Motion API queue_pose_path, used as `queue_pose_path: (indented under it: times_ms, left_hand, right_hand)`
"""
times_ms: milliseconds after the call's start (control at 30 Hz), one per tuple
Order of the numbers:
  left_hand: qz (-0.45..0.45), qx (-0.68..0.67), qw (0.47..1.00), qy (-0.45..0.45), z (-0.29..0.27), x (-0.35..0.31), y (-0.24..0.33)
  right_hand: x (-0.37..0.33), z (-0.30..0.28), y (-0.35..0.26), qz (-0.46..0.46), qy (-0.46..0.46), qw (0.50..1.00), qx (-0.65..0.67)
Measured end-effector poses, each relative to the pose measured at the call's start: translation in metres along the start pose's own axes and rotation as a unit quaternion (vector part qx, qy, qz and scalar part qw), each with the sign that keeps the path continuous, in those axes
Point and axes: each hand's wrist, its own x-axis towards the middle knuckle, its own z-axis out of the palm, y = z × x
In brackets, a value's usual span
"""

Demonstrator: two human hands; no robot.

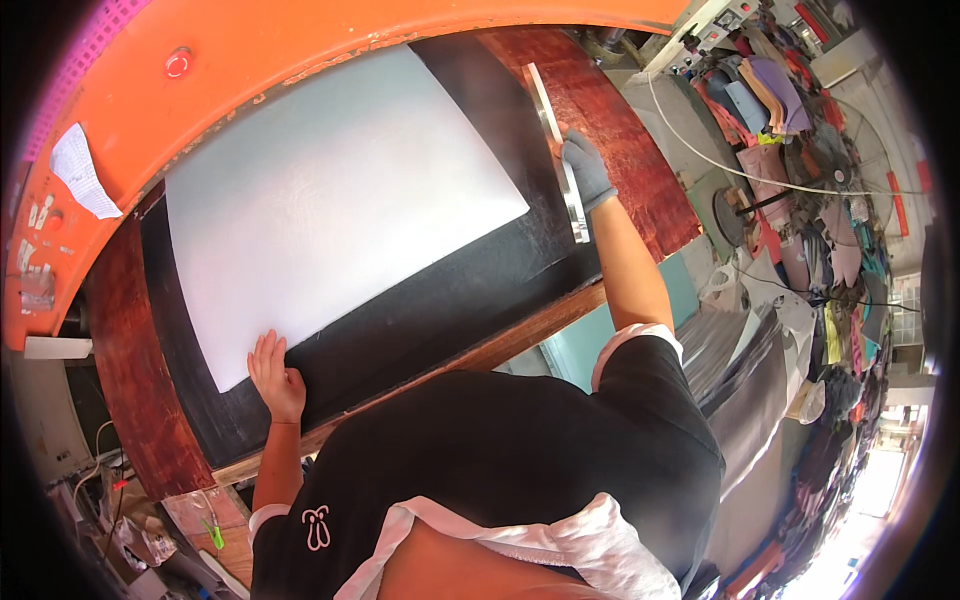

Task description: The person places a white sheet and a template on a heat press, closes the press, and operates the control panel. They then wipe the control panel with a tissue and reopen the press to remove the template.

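Observation:
A large white sheet (340,210) lies flat on a black mat (410,345). My left hand (275,380) is bare and rests at the sheet's near left corner, fingers stretched out along its edge. To the right, past the sheet's edge, my right hand (588,170) wears a grey glove with bare fingertips showing. Its fingers are closed round a long, narrow, shiny metal bar (543,105), which stretches away from me along the mat's right edge. The fingertips on the bar's far side are partly hidden.
The mat lies on a red-brown wooden board (640,150). Just beyond the sheet, an orange machine body (250,75) arches across, with a red button (178,63) and a hanging paper slip (85,170). At right are a fan (735,215), a white cable and piled coloured material (765,95).

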Motion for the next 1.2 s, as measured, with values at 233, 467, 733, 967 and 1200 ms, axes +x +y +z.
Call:
queue_pose_path:
  times_ms: [233,467,733,967,1200]
  left_hand:
    - [-0.002,-0.007,1.0,-0.001,-0.002,-0.001,0.0]
    - [0.009,-0.017,1.0,0.014,0.0,-0.002,-0.001]
    - [0.012,-0.031,0.999,0.026,0.0,-0.002,-0.002]
    - [-0.101,-0.25,0.957,0.109,0.006,-0.014,-0.013]
    - [-0.169,-0.341,0.909,0.167,0.009,-0.016,-0.001]
  right_hand:
    - [0.004,-0.016,0.032,0.053,0.119,0.664,-0.736]
    - [-0.036,-0.036,0.044,-0.018,0.076,0.615,-0.785]
    - [-0.09,-0.02,0.025,0.047,0.053,0.73,-0.68]
    - [-0.137,0.064,-0.045,-0.053,-0.168,0.912,0.369]
    - [-0.133,0.164,-0.045,-0.054,-0.337,0.852,0.397]
